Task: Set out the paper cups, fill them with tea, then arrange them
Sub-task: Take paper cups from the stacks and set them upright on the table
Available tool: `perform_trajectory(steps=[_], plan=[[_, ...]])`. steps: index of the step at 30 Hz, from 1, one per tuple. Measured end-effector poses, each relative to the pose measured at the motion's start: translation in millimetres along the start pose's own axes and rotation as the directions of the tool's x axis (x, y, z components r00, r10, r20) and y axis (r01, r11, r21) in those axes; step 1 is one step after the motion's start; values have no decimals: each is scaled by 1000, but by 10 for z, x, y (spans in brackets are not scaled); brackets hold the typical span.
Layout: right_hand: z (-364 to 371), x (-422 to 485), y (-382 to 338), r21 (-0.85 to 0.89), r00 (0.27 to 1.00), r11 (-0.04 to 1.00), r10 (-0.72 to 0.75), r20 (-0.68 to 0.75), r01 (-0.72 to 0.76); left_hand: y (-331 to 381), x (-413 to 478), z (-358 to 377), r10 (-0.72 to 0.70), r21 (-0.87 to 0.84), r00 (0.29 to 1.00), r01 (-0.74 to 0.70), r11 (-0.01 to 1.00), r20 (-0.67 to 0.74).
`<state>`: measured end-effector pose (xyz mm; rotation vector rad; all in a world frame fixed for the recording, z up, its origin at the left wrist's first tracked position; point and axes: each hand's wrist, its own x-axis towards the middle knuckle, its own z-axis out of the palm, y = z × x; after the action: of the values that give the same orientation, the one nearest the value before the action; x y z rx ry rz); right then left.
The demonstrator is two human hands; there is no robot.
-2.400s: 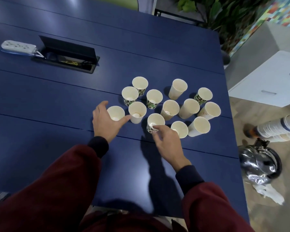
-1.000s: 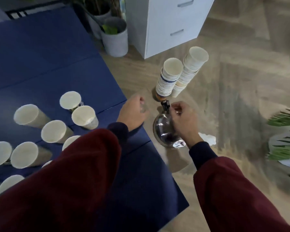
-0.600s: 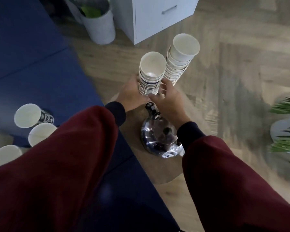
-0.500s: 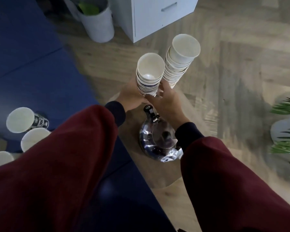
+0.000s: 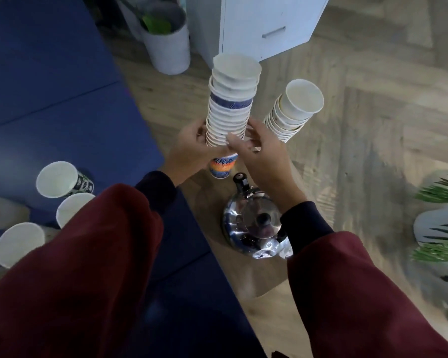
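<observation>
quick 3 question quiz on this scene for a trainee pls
1. True or false: the left hand and right hand both grip the blue-banded cup stack.
2. The kettle is: A) in the left hand; B) tipped over a cup; C) upright, held by neither hand.
3. How many cup stacks are in view?
Key: 1 true; 2 C; 3 two, the blue-banded cup stack and the second stack beside it.
</observation>
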<state>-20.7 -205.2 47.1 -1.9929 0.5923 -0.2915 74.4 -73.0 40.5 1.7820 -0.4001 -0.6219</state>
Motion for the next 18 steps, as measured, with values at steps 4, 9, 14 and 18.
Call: perform_trajectory(steps=[4,9,14,18], plan=[[-28,-198,-493,65,991,990,-117,-66,122,302,-311,-283,59,-113,998,-59,992,-5],[164,-518,-1086,182,976,959,-209,-52,216,562,-813,-715,122,-148,991,-128,981,-53],[704,-1054,-1574,229,957,938,-282,71,259,575,-1647,-1370,241,-149,953,-269,952,-182],[1303,-1681,-1914,288,931,929,-298,211,232,427,-2469,-2047,247,-181,951,-281,943,-187]])
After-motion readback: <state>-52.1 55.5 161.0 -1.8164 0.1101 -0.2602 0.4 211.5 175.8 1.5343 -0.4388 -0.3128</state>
